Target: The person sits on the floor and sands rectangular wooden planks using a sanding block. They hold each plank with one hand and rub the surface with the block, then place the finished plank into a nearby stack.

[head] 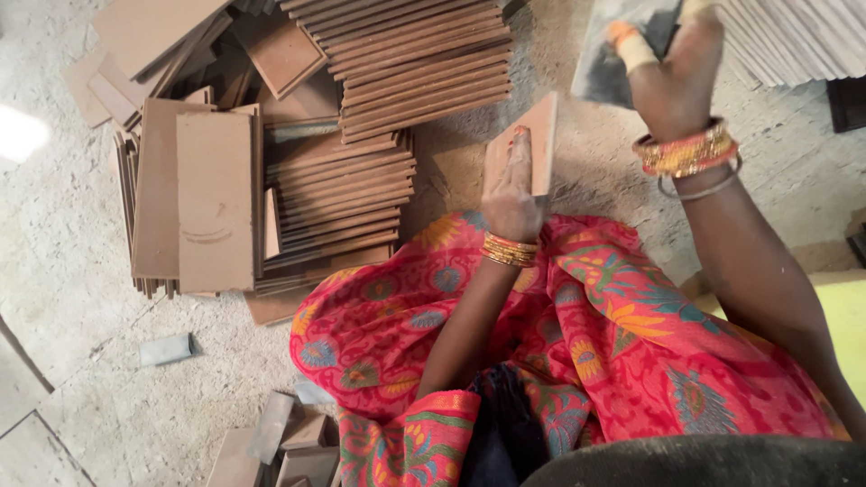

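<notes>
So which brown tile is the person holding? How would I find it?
Start at the bright red flowered cloth over the person's lap. Just above its top edge, the left hand with orange bangles grips one small flat brown tile, lifted off the floor. Unlike the tiles in the piles to the left, it is alone, held tilted in fingers.

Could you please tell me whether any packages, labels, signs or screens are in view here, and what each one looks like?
None in view: no package, label, sign or screen shows.
Only stacks of plain brown tiles lie on the dusty floor.
The left hand holds one bare brown tile.
The right hand holds a dark grey sheet, with no visible marking.
</notes>
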A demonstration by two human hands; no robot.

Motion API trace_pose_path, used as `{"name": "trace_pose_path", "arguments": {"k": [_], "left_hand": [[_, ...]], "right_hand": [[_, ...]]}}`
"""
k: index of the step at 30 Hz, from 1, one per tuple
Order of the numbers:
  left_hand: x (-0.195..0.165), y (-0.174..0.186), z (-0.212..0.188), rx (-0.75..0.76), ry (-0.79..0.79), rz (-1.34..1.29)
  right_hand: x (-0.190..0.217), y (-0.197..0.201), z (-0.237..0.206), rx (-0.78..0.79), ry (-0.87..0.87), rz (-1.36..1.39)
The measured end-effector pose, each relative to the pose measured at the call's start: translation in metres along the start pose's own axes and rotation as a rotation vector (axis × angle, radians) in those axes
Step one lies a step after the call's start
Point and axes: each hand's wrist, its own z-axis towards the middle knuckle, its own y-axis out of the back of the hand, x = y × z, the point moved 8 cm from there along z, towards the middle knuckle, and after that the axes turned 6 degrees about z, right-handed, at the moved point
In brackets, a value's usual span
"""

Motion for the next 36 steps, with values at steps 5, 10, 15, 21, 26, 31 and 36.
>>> {"name": "trace_pose_path", "arguments": {"k": [5,10,15,21,26,31,36], "left_hand": [[0.020,0.010,-0.002,-0.063,-0.002,0.077],[0.036,0.009,-0.004,-0.032,0.046,-0.034],[0.026,0.042,0.008,-0.046,0.079,-0.108],[0.022,0.120,-0.001,0.202,0.135,-0.253],[0.027,0.129,-0.001,0.339,0.219,0.054],[0.031,0.126,0.004,0.214,0.075,-0.063],[0.063,0.092,0.003,0.041,0.033,-0.223]], "right_hand": [[0.070,-0.035,-0.074,0.174,0.268,-0.519],[0.138,-0.089,-0.094,0.353,0.679,-0.764],[0.105,-0.079,-0.030,0.278,0.491,-0.683],[0.064,-0.100,-0.064,0.572,0.028,-0.366],[0.109,-0.116,-0.085,0.557,0.354,-0.327],[0.151,-0.096,-0.061,0.473,0.465,-0.276],[0.169,-0.098,-0.065,0.514,0.509,-0.218]]}}
